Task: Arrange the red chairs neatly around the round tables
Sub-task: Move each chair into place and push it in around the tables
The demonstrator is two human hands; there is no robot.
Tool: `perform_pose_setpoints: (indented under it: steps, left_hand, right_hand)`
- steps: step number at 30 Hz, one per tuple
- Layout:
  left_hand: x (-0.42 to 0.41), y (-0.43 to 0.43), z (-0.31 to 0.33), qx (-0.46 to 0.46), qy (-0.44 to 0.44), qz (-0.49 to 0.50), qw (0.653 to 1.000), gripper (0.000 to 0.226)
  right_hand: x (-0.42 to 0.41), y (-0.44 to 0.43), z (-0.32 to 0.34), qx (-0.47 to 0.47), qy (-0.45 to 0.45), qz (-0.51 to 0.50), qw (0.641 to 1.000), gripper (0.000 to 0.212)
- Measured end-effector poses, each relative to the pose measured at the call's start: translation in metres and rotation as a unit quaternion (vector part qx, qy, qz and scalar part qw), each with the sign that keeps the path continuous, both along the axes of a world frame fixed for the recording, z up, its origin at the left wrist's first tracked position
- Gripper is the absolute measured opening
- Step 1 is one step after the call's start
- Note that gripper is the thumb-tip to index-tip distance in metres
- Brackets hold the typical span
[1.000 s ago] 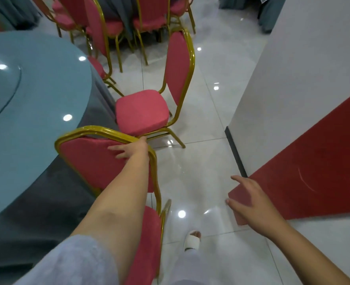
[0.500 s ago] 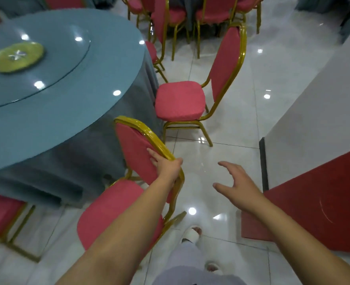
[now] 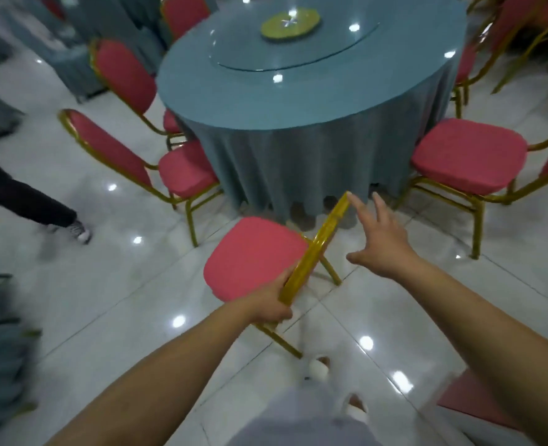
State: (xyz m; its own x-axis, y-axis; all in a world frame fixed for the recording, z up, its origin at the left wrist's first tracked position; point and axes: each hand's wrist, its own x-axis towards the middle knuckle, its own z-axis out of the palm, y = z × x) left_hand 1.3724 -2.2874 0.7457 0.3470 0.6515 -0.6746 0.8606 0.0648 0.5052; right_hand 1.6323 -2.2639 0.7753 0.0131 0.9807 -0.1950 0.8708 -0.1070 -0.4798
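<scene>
White glossy tiles [image 3: 105, 284] are covering the floor and throwing back ceiling lights. A round table [image 3: 298, 101] is standing on them, draped to the floor in blue-grey cloth and carrying a glass turntable [image 3: 330, 49] with a yellow-green disc [image 3: 290, 25] at its middle.

2 red, gold-framed chairs are sitting at its left: the left chair [image 3: 182, 170] with its seat touching the skirt, and the far-left chair [image 3: 124, 72] beyond it. The right chair [image 3: 469, 156] is standing just beside the skirt on the other side.

The near chair [image 3: 253, 257] is standing in the gap between them, close to the skirt, its seat pointing left rather than at the table. Its top rail [image 3: 317, 246] is running diagonally toward the cloth. The left hand [image 3: 272, 304] is gripping the rail's near end, fingers curled round it. The right hand [image 3: 382, 246] is reaching with fingers spread wide and holding nothing, its index tip right at the rail's far end; contact cannot be told.

Bare tile is lying open left of and behind the near chair. Another person's leg [image 3: 25, 197] is crossing at the left edge, well apart. A white slipper [image 3: 319, 368] is showing below the chair's rear leg.
</scene>
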Motion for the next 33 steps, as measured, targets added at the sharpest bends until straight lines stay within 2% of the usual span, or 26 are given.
perform_pose_setpoints:
  steps: [2, 4, 6, 8, 10, 14, 16, 18, 21, 24, 27, 31, 33]
  left_hand:
    - [-0.050, -0.028, 0.004, 0.001, 0.041, -0.026, 0.999, 0.103]
    - [-0.095, -0.053, 0.009, -0.006, 0.074, -0.042, 0.996, 0.097]
    - [-0.134, -0.076, 0.009, -0.017, 0.098, -0.049, 0.994, 0.091]
    - [-0.164, -0.097, 0.009, -0.015, 0.101, -0.048, 0.994, 0.093]
    - [-0.190, -0.113, 0.005, 0.003, 0.083, -0.044, 0.996, 0.102]
    - [-0.236, -0.126, -0.008, 0.070, 0.058, -0.052, 0.995, 0.103]
    - [-0.257, -0.129, -0.013, 0.122, 0.055, -0.051, 0.990, 0.098]
    - [-0.279, -0.125, -0.015, 0.182, 0.058, -0.053, 0.980, 0.088]
    - [-0.310, -0.103, -0.013, 0.251, 0.057, -0.042, 0.965, 0.062]
    - [-0.323, -0.080, -0.014, 0.293, 0.043, 0.003, 0.955, 0.042]
    - [-0.304, -0.058, -0.014, 0.313, 0.025, 0.030, 0.949, 0.036]
    - [-0.283, -0.029, -0.019, 0.322, 0.055, -0.034, 0.944, 0.019]
    - [-0.287, -0.010, -0.023, 0.339, 0.061, -0.040, 0.938, 0.019]
  right_hand:
    - [-0.017, 0.006, -0.004, -0.002, -0.040, 0.068, 0.997, 0.116]
    - [-0.040, 0.004, -0.010, -0.046, -0.091, 0.139, 0.985, 0.098]
    - [-0.066, -0.008, -0.023, -0.104, -0.117, 0.201, 0.967, 0.061]
    - [-0.091, -0.029, -0.037, -0.140, -0.103, 0.228, 0.958, 0.023]
    - [-0.109, -0.052, -0.048, -0.130, -0.074, 0.222, 0.964, 0.009]
    - [-0.138, -0.089, -0.055, -0.104, -0.016, 0.147, 0.984, 0.011]
    - [-0.153, -0.102, -0.055, -0.101, -0.019, 0.118, 0.988, 0.009]
    - [-0.170, -0.114, -0.056, -0.103, -0.023, 0.093, 0.990, 0.009]
    - [-0.197, -0.129, -0.056, -0.111, -0.026, 0.053, 0.992, 0.010]
    - [-0.222, -0.136, -0.059, -0.086, -0.018, -0.013, 0.996, 0.011]
    - [-0.237, -0.129, -0.058, -0.073, 0.000, -0.080, 0.994, 0.016]
    - [-0.238, -0.108, -0.056, -0.098, -0.011, -0.092, 0.991, 0.008]
    - [-0.237, -0.090, -0.056, -0.102, -0.010, -0.094, 0.990, 0.009]
